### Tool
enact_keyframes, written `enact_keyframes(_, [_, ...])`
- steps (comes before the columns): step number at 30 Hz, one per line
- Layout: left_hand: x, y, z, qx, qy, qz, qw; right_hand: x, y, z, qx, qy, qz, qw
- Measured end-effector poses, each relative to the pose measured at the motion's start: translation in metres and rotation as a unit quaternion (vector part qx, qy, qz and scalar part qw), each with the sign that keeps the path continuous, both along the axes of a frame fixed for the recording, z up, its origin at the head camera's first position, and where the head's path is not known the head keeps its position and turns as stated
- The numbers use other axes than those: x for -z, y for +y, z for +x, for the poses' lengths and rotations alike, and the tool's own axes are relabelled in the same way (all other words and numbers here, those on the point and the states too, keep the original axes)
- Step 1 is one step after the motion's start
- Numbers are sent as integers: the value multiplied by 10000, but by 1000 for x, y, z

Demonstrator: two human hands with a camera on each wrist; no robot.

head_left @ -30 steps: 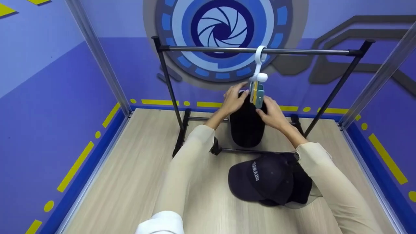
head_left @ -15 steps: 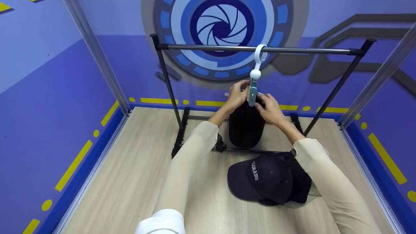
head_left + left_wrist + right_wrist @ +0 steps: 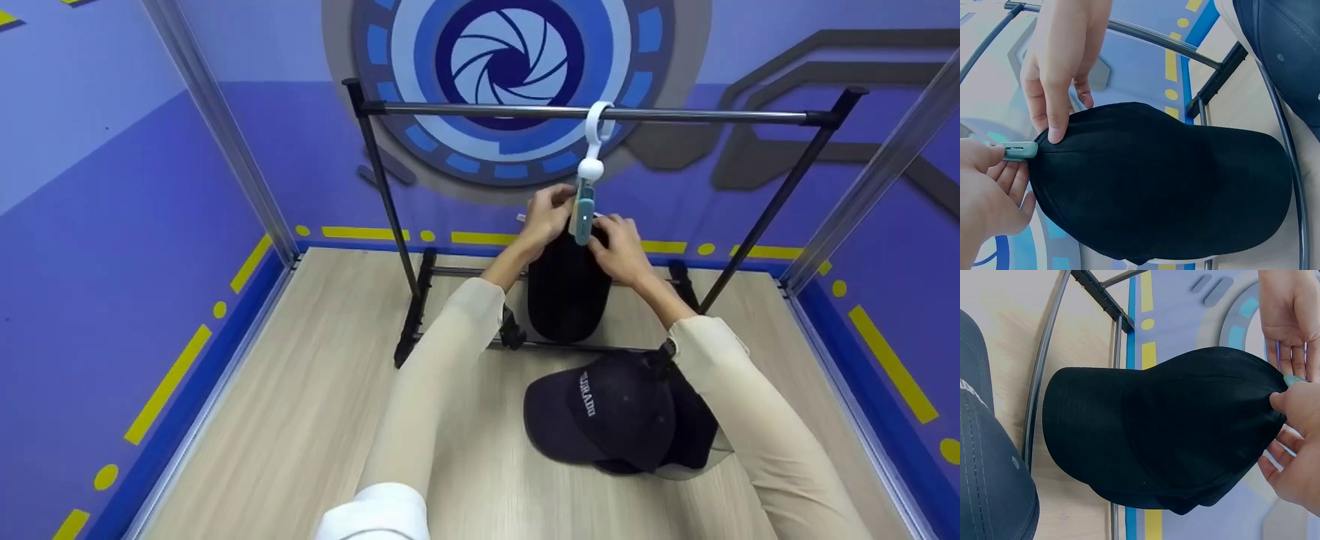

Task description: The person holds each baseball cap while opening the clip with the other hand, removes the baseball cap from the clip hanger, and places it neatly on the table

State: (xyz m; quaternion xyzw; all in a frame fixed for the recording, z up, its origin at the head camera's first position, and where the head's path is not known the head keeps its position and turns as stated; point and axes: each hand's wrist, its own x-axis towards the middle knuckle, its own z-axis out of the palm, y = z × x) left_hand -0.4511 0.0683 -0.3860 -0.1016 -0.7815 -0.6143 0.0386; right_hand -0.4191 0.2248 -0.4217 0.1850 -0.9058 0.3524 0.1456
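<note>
Head view, hanger [image 3: 593,142]: white, hooked over the rail [image 3: 480,111] near its middle; its teal clip [image 3: 584,223] hangs below, between my two hands.
Head view, left hand [image 3: 546,217]: right beside the clip, fingers bent in and drawn narrow.
Head view, right hand [image 3: 619,249]: on the clip's other side, up at the top end of the black cap [image 3: 568,300].
Head view, black cap: upright below the clip, brim lowest, within the outline of the rack [image 3: 775,202].
Head view, lettered cap [image 3: 592,427]: on the tabletop [image 3: 337,375] in front of the rack, brim toward my left, close by my right sleeve [image 3: 765,420]; a beige edge [image 3: 686,471] shows under it.
Left wrist view, left hand: my thumb lies on the clip with fingers curled behind; I pinch it where it meets the black cap, at the end opposite the brim. Whether the clip bites the cloth, I cannot tell.
Left wrist view, right hand: thumb on the black cap's outside, other fingers behind, holding the cloth just beside the clip.
Right wrist view, black cap: crown creased toward my right thumb, which presses near its edge.
Right wrist view, clip: a small teal piece between my hands, mostly hidden.
</note>
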Motion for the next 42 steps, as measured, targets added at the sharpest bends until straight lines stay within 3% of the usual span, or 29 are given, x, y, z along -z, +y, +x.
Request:
enact_keyframes(7, [-1, 1, -4, 3, -529, 580, 9969, -2, 1, 2, -52, -349, -422, 9985])
enact_keyframes(14, [-2, 1, -6, 71, -982, 1349, 9860, -7, 2, 2, 127, -468, -379, 9981])
enact_keyframes(19, [0, -1, -8, 189, -1204, 1445, 9820, -9, 4, 2, 141, -673, -260, 9973])
enact_keyframes(30, [-1, -1, -10, 192, -1267, 1489, 9805, -15, 9, -2, -63, -943, -98, 9955])
enact_keyframes(39, [-1, -2, -11, 262, -1266, 1436, 9812, -17, 18, -6, -569, -1658, -465, 9834])
enact_keyframes(42, [-3, -4, -10, 225, -1308, 1342, 9820, -17, 17, -7, -500, -1710, -495, 9828])
